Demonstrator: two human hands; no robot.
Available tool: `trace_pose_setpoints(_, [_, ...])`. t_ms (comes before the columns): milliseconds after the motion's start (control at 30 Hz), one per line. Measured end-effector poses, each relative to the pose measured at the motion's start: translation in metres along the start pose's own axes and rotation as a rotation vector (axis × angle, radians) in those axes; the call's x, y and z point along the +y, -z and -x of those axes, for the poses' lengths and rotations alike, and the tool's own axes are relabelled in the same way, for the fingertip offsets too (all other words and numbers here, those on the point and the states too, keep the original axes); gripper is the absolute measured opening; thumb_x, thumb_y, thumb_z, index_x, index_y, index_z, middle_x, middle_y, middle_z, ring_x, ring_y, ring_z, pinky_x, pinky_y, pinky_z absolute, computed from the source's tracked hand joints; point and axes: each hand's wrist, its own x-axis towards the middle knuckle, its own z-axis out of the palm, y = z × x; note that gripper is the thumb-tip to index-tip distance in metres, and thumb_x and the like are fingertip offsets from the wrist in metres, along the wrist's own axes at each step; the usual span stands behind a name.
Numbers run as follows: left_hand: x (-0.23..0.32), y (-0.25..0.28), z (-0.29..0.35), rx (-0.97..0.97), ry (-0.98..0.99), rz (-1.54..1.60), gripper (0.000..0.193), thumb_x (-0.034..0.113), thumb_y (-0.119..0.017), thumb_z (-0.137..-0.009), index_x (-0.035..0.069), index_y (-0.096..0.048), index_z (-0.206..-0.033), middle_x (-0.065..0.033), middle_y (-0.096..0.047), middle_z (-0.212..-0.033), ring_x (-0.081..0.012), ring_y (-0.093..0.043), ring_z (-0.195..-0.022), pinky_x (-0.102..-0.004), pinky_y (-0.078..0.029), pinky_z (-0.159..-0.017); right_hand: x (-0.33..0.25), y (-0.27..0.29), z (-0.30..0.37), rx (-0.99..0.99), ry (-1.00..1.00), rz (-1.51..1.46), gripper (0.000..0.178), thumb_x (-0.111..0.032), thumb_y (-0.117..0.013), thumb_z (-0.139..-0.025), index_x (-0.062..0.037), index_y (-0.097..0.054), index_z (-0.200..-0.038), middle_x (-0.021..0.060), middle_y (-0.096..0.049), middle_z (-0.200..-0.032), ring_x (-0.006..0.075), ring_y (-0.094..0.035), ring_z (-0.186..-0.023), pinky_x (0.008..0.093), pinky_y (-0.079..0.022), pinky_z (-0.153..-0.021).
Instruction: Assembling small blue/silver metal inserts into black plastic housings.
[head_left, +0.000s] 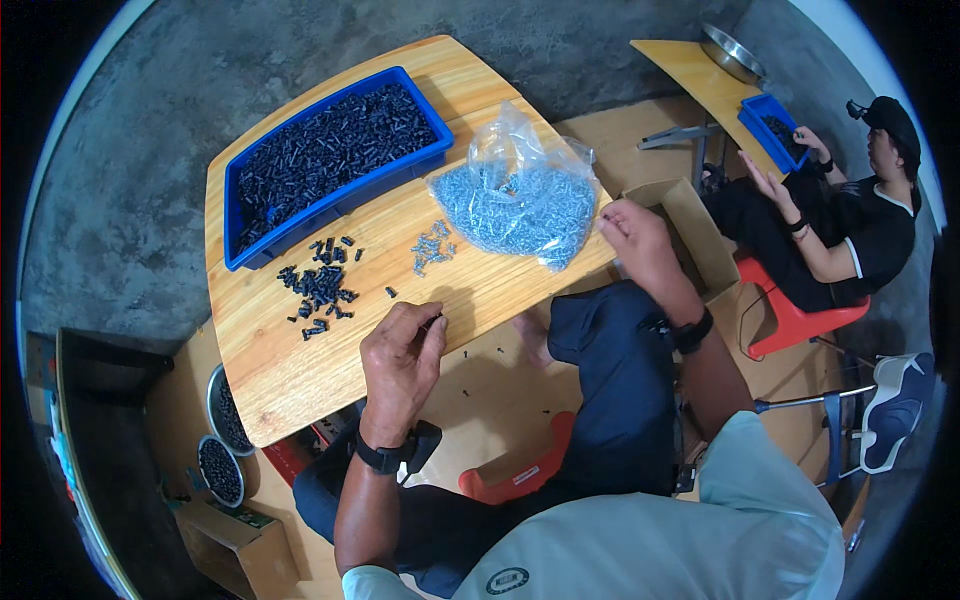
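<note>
My left hand is over the front edge of the wooden table, its thumb and fingertips closed round a small black plastic piece that is mostly hidden. A similar black piece lies alone just beyond it, and a loose pile of black pieces is to its left. At the table's right edge my right hand has its fingers pinched together beside a clear plastic bag of screws; whatever is in the pinch is too small to make out. A few loose silver screws lie left of the bag.
A blue tray full of black pieces stands at the back left. Metal bowls and a cardboard box are on the floor at left; another cardboard box stands at right. A co-worker sits on a red stool.
</note>
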Motion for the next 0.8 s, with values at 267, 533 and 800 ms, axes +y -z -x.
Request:
trace_pose_setpoints(267, [-0.008,0.000,0.000,0.030,-0.032,-0.036,0.011,-0.001,-0.070,-0.089,-0.004,-0.071,-0.099,-0.0088,-0.065,-0.080,-0.0119,-0.059,-0.065,-0.0258,-0.047,-0.060,0.169,0.168,-0.049,0.006,-0.141,-0.181,0.024,-0.009,-0.063,-0.095,-0.0011,-0.067,-0.117,0.0049,-0.069,-0.108,0.0109,-0.064,-0.090,0.0231,-0.054,-0.083])
trace_pose_setpoints(533, [-0.018,-0.004,0.001,0.023,0.006,0.070,0.011,0.002,-0.070,-0.089,-0.002,-0.071,-0.099,-0.0120,-0.063,-0.077,-0.0198,-0.060,-0.061,-0.0300,-0.048,-0.059,0.314,0.340,-0.047,0.205,-0.301,-0.521,0.027,-0.006,-0.059,-0.099,0.0034,-0.062,-0.124,0.0144,-0.066,-0.123,0.0188,-0.066,-0.108,0.0278,-0.056,-0.095])
trace_pose_setpoints(800, [-0.011,-0.002,-0.002,0.011,0.037,-0.050,0.012,0.003,-0.071,-0.088,-0.003,-0.073,-0.098,-0.0105,-0.065,-0.077,-0.0175,-0.062,-0.067,-0.0289,-0.049,-0.064,0.281,0.282,-0.069,0.474,-0.772,-0.173,0.012,-0.010,-0.065,-0.094,-0.0025,-0.072,-0.101,0.0061,-0.072,-0.090,0.0149,-0.070,-0.077,0.0234,-0.057,-0.068])
